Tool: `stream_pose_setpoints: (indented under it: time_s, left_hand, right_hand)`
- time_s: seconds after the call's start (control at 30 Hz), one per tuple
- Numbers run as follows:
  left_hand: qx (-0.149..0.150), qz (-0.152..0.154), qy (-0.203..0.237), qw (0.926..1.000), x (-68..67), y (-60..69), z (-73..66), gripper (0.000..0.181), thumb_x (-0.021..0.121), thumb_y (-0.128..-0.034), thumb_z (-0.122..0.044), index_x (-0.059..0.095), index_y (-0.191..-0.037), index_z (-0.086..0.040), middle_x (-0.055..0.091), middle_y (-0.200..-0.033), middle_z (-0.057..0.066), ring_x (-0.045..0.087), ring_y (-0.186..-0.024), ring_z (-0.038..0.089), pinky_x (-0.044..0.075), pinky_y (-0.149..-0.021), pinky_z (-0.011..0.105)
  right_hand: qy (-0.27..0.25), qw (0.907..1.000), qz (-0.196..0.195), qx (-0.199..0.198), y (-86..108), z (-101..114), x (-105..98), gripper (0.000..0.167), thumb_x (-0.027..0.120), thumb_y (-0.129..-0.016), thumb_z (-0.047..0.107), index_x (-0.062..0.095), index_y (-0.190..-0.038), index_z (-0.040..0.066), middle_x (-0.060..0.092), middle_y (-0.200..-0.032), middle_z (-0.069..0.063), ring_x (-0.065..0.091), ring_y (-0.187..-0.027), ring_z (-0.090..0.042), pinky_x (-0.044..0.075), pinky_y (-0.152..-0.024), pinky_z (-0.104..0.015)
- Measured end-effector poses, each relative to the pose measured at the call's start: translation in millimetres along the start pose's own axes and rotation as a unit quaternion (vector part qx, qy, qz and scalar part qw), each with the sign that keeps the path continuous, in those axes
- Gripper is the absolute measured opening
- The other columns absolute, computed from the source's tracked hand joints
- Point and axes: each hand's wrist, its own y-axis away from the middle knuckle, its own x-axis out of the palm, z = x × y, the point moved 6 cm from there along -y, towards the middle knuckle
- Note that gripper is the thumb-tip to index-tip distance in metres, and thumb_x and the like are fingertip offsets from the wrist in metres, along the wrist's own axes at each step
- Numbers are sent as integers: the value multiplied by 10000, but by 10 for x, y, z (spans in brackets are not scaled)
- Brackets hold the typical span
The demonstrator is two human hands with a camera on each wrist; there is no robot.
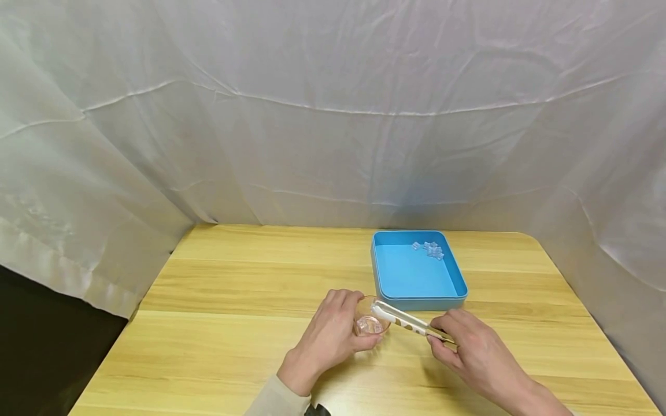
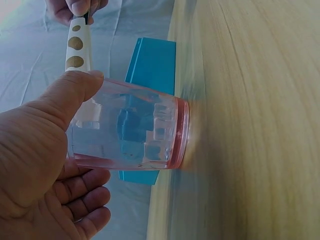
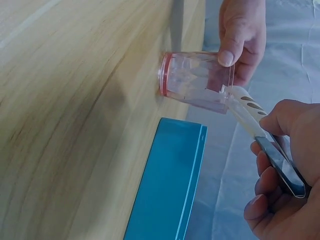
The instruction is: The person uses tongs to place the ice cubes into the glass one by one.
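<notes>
The left hand (image 1: 333, 329) pinches the clear tumbler (image 2: 112, 145) near its mouth, thumb on the side nearer the person and forefinger side across from it, while the other fingers curl loosely just below that grip. The tumbler stands about upright at the right of the left hand, its pinkish base down at the desk (image 1: 234, 289). In the bottom of it, lower than the left hand's fingers, lie some clear cubes (image 1: 369, 326)

The right hand (image 1: 476, 346) has thumb and fingers closed around the metal handles of the tongs (image 2: 80, 50), which point leftward from it toward the left hand. Their white, gold-spotted ends slope down to the tumbler's mouth, beside the left thumb, and a tip shows through the clear wall. Whether a cube sits between the tips I cannot tell

Beyond the right hand and slightly to its left, ahead and right of the left hand, a blue square tray (image 1: 411, 271) rests on the desk, with a cluster of clear blocks (image 1: 433, 251) in its far right part. A pale sleeve (image 1: 276, 398) covers the left forearm behind the hand. Farther off, past both hands, hangs a wrinkled grey cloth (image 1: 333, 156)
</notes>
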Motion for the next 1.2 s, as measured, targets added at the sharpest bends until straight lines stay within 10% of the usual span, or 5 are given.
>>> stream_pose_setpoints:
  time_s: [1.2]
  left_hand:
    - [-111,103,210,9997,25,1,24,707,879,-819,-494,642,-1319,-54,680,-1221,53,589,-1141,206,512,-1038,374]
  right_hand:
    - [33,10000,-59,43,7,-9,13,226,842,-808,98,692,-934,211,520,-854,211,405,-750,59,357,-607,-81]
